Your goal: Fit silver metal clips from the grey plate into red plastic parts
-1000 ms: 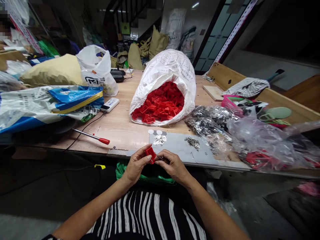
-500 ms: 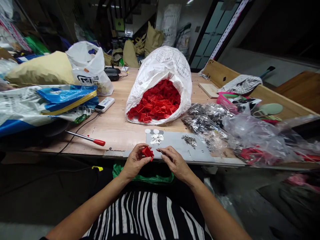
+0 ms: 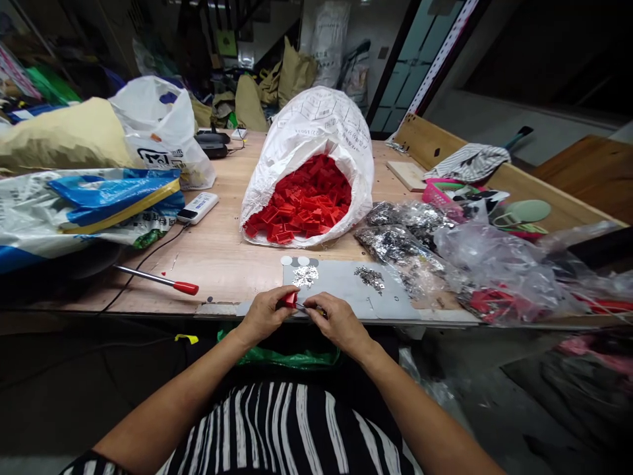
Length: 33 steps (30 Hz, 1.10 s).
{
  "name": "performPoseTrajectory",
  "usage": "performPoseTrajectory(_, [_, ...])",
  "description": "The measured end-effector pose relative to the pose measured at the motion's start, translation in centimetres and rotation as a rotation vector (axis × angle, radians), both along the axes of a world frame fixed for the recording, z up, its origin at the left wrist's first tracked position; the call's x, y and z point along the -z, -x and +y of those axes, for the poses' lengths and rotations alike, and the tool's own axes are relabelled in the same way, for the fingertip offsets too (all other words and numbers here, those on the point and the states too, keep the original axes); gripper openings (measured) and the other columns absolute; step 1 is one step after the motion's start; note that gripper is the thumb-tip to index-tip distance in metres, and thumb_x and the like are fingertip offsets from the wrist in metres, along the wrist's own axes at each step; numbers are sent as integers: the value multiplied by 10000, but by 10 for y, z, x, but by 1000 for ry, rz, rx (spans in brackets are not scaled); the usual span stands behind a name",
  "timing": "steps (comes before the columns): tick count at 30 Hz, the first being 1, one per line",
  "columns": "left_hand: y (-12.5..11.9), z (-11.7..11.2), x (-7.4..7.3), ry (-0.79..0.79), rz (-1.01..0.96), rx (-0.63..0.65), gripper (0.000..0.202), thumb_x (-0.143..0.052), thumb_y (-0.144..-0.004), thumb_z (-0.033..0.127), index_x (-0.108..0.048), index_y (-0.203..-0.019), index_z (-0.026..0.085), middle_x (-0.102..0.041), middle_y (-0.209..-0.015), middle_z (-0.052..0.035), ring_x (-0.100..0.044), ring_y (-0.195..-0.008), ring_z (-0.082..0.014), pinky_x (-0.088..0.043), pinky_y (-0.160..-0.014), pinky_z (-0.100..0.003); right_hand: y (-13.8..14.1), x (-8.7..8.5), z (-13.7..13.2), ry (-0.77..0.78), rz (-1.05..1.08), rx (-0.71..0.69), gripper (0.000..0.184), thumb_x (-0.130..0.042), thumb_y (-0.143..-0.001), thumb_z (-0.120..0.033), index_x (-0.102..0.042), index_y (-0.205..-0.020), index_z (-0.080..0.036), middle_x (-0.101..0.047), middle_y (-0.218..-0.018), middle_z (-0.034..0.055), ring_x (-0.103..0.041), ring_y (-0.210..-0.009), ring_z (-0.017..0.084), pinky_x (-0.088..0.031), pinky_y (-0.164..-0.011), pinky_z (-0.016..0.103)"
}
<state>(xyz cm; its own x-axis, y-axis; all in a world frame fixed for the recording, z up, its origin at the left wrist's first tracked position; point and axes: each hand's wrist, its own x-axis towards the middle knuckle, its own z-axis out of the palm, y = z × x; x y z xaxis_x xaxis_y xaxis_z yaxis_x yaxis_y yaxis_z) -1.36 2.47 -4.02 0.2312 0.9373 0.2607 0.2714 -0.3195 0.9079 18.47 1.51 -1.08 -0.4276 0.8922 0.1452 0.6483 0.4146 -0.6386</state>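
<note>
My left hand (image 3: 266,314) is closed on a small red plastic part (image 3: 290,300), held at the table's front edge. My right hand (image 3: 337,321) pinches a thin metal tool (image 3: 301,306), whose tip meets the red part; its exact kind is hidden by my fingers. Just beyond my hands lies a grey mat (image 3: 336,277) with a pile of shiny flat metal pieces (image 3: 305,276) and a darker pile of small metal pieces (image 3: 370,279). Behind the mat, a white woven sack (image 3: 321,115) lies on its side, its mouth showing many red plastic parts (image 3: 306,204).
To the right are clear bags of metal pieces (image 3: 400,247) and a pink basket (image 3: 440,196). At left lie a red-tipped metal lever (image 3: 185,288), a white power bank-like device (image 3: 198,208) and plastic bags (image 3: 113,198). A green bag (image 3: 287,357) hangs below the table edge.
My hands have come together, and the metal tool's tip has moved from beside the red part to against it. The red part has turned in my left hand. The view has shifted slightly.
</note>
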Motion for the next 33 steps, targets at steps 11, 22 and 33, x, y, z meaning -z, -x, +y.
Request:
performPoseTrajectory(11, [3, 3, 0, -35, 100, 37, 455, -705, -716, 171, -643, -1154, 276, -711, -1092, -37, -658, -1007, -217, -499, -903, -357, -1, 4, 4, 8, -18, -46, 167, -523, -871, -149, -652, -962, -205, -653, -921, 47, -611, -868, 166, -470, -807, 289])
performPoseTrajectory(22, [3, 2, -1, -13, 150, 50, 368, -672, -748, 167, -641, -1109, 226, -712, -1052, -29, -658, -959, -186, -501, -879, -316, 13, -6, -4, 48, -215, 87, 140, -521, -881, -162, -644, -934, -200, -644, -909, 42, -621, -843, 171, -466, -764, 271])
performPoseTrajectory(33, [1, -2, -3, 61, 51, 14, 316, -692, -708, 165, -659, -1017, 224, -696, -957, -23, -632, -874, -181, -466, -830, -298, 22, -3, -13, 64, -193, 130, 165, -467, -908, -192, -596, -1008, -212, -609, -949, 47, -596, -893, 176, -437, -787, 275])
